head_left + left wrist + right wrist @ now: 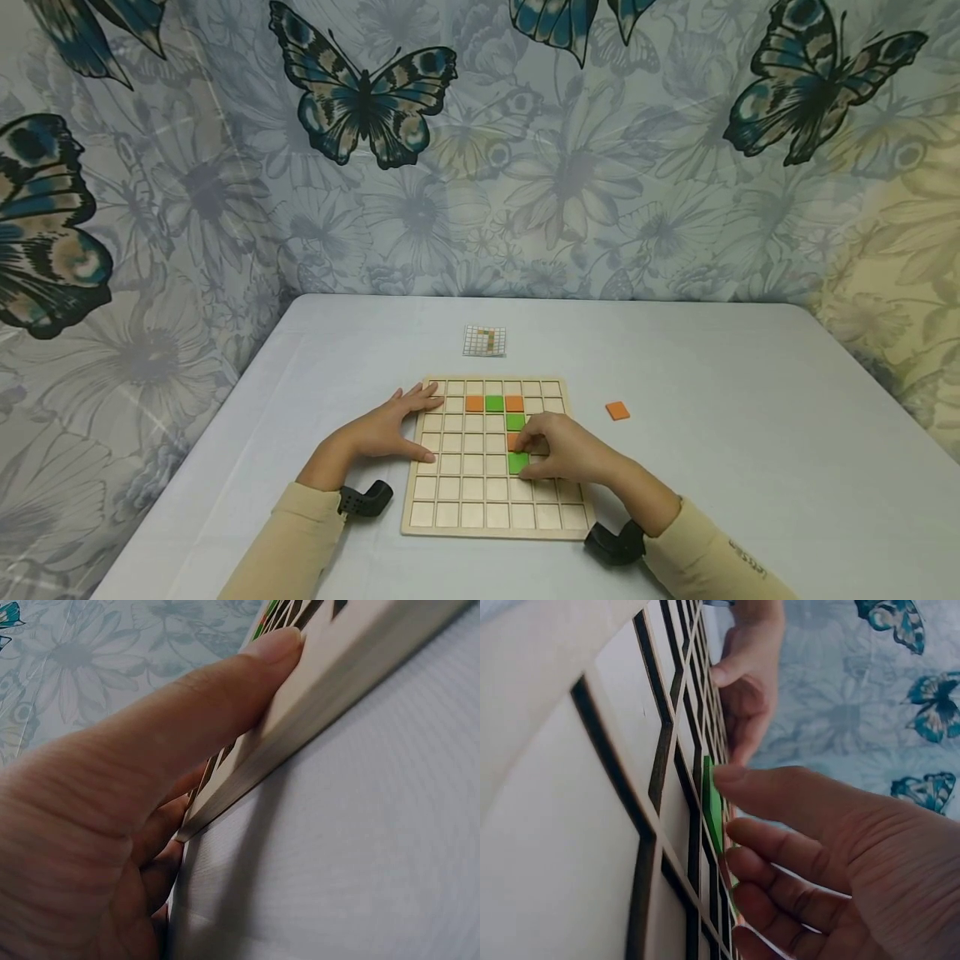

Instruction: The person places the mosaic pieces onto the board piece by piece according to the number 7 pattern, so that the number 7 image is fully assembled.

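Note:
A wooden grid board (461, 537) lies on the table. My left hand (386, 429) rests at its left edge, fingers spread, with the thumb (277, 646) on the frame. Over the board's middle right, my right hand (566, 450) holds a green square tile (517, 463) at its edges with thumb and curled fingers. This tile (712, 806) sits at a grid cell under the fingertips in the right wrist view. Above it in the same column are an orange tile (512, 442), partly hidden by fingers, and another green tile (515, 422). Orange and green tiles (494, 403) form a row near the top.
A loose orange tile (618, 410) lies on the white table (712, 375) right of the board. Behind the board is a small card (484, 341) printed with a grid pattern. Butterfly-patterned cloth (420, 217) hangs behind the table. Black devices (367, 500) are strapped to both wrists.

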Tool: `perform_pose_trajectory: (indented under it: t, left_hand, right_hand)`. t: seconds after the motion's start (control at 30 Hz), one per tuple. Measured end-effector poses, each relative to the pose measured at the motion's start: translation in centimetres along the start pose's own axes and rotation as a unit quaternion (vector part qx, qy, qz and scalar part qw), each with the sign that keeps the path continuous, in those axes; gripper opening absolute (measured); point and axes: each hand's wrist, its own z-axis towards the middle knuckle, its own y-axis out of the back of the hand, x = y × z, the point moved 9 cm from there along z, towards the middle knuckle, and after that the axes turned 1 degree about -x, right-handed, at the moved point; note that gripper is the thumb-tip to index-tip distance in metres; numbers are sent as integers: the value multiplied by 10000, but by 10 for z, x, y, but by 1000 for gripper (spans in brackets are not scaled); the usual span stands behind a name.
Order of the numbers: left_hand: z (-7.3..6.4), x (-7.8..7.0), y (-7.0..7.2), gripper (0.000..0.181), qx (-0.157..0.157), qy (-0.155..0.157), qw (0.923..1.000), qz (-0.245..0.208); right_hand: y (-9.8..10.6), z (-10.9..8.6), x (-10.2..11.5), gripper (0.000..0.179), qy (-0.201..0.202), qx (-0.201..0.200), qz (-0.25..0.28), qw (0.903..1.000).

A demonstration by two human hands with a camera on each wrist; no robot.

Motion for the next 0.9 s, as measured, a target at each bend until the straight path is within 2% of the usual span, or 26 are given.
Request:
perform_pose_trajectory:
  t: [0.13,0.27,0.37,0.7,0.9]
  left_hand:
    - [0,0,0,88,11,43,10000,-9]
    - [0,0,0,89,5,50,10000,-16]
    - [0,0,0,89,-4,57,10000,-30]
    - [-1,-2,1,90,0,32,10000,0]
    - [-1,-2,0,90,11,36,10000,-22]
  right_hand:
    - [10,0,-8,23,-174,-112,-82,9998]
    - [29,-2,-23,30,-458,-412,-50,9981]
    - [45,-4,-35,36,-509,-596,-69,9969]
    - [86,-19,-66,37,-683,-798,-125,9944]
    - [97,-29,-88,39,-1168,-826,140,9896]
